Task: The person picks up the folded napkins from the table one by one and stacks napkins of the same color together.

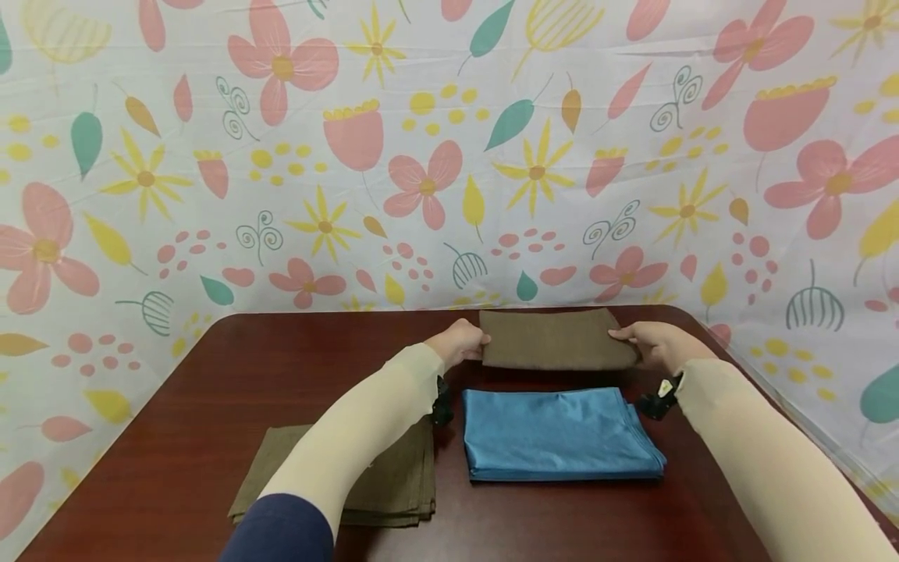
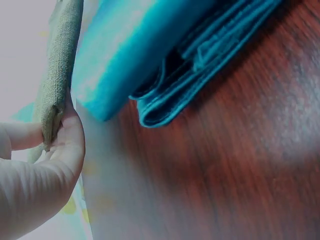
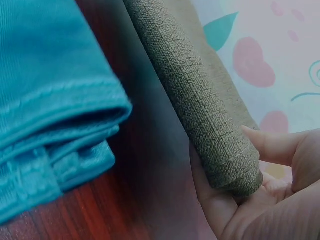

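Both hands hold a folded olive-brown cloth (image 1: pixel 555 340) by its two ends, near the far edge of the table. My left hand (image 1: pixel 460 342) pinches its left end between thumb and fingers; the left wrist view shows the cloth's layered edge (image 2: pixel 52 120) in that grip. At the other end, my right hand (image 1: pixel 653 343) has its thumb on top and fingers beneath, and the rounded fold (image 3: pixel 220 140) lies between them in the right wrist view. Directly in front of the held cloth lies a folded shiny blue cloth (image 1: pixel 555 437), touched by neither hand.
A second olive-brown folded cloth (image 1: pixel 393 476) lies at the left front, partly hidden under the left forearm. The dark reddish wooden table (image 1: pixel 204 406) runs back to a flower-printed curtain (image 1: pixel 428 109). A black strap with a camera (image 1: pixel 660 400) sits on the right wrist.
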### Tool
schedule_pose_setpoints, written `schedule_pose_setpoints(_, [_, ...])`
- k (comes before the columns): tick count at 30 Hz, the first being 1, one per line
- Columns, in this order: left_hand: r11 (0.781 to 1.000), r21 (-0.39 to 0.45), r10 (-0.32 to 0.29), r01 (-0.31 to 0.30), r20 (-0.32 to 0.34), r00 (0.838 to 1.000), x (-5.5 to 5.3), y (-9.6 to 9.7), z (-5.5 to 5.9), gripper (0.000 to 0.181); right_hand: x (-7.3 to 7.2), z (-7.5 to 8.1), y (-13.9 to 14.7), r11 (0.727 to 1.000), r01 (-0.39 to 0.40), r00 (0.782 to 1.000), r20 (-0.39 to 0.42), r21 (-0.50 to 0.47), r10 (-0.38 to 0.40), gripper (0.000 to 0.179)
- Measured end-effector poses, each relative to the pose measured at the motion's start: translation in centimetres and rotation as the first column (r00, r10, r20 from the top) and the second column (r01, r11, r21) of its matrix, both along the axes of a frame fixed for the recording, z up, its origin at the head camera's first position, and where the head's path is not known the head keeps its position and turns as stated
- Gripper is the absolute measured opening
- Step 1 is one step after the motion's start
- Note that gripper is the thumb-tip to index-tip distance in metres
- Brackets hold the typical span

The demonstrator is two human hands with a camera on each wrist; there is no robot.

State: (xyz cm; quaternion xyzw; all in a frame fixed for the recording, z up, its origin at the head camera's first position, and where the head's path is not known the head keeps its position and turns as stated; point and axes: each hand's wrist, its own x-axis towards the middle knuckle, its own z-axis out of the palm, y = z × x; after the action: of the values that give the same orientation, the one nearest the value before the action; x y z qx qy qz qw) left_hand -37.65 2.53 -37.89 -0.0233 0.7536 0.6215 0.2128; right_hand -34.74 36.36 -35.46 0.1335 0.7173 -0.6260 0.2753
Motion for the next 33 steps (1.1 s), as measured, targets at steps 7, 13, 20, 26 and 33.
schedule_pose_setpoints(7, [1.0,-0.005,0.001,-0.001,-0.016,1.0,0.1,-0.2,1.0,0.045,0.8,1.6,-0.3,0.999,0.017,1.0,0.008,0.037,-0.017,0.075])
schedule_pose_setpoints(13, [1.0,-0.022,-0.007,0.006,-0.025,1.0,0.6,-0.6,1.8,0.048,0.6,1.9,-0.4,1.0,-0.02,1.0,0.002,0.003,0.02,0.053])
schedule_pose_setpoints(20, [1.0,0.0,-0.015,0.015,-0.06,0.998,0.9,-1.1,2.2,0.043,0.5,2.0,-0.6,0.996,-0.083,0.996,0.006,-0.027,0.084,0.046])
schedule_pose_setpoints(26, [1.0,0.006,0.0,0.0,-0.079,0.997,0.9,-1.7,2.8,0.039,0.7,2.3,-1.2,0.993,-0.118,0.993,-0.02,-0.017,0.118,0.054])
schedule_pose_setpoints(33, [1.0,0.006,-0.004,0.005,-0.073,0.997,0.7,-2.8,3.2,0.045,1.3,2.7,-2.2,0.992,-0.124,0.989,-0.085,0.002,0.124,0.074])
